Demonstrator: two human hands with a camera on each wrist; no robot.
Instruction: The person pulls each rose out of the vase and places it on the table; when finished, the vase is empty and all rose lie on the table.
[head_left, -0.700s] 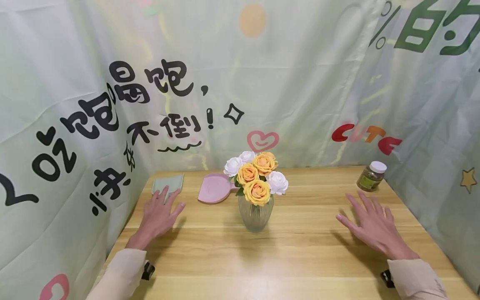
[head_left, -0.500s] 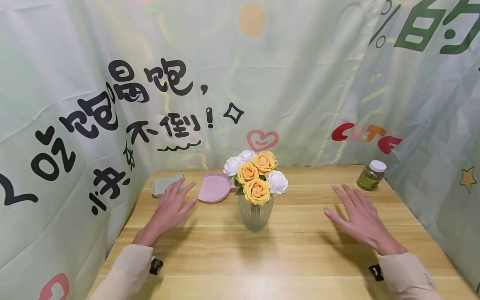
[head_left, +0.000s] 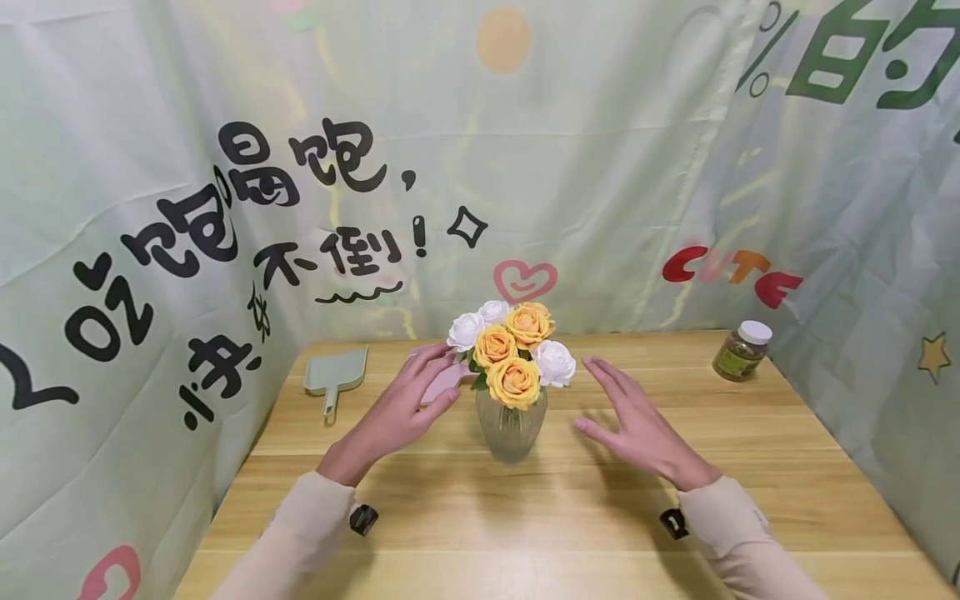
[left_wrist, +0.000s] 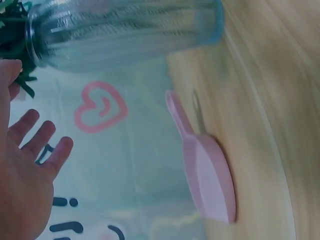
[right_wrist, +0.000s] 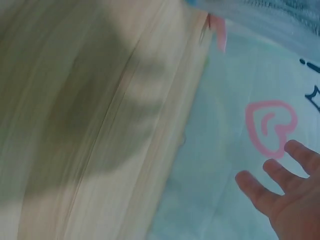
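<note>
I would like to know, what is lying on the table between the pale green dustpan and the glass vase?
The pink dustpan lies there, partly hidden by the left hand; the head view shows this.

Headcam above, wristcams close, vase seemingly shared

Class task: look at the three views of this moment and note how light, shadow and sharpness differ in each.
Head view: bright, with pale glare on the near tabletop and soft shadows from the left hand and right hand; left wrist view: softer, with the vase turned sideways; right wrist view: also soft, a broad, blurry-edged shadow darkening the wood.
</note>
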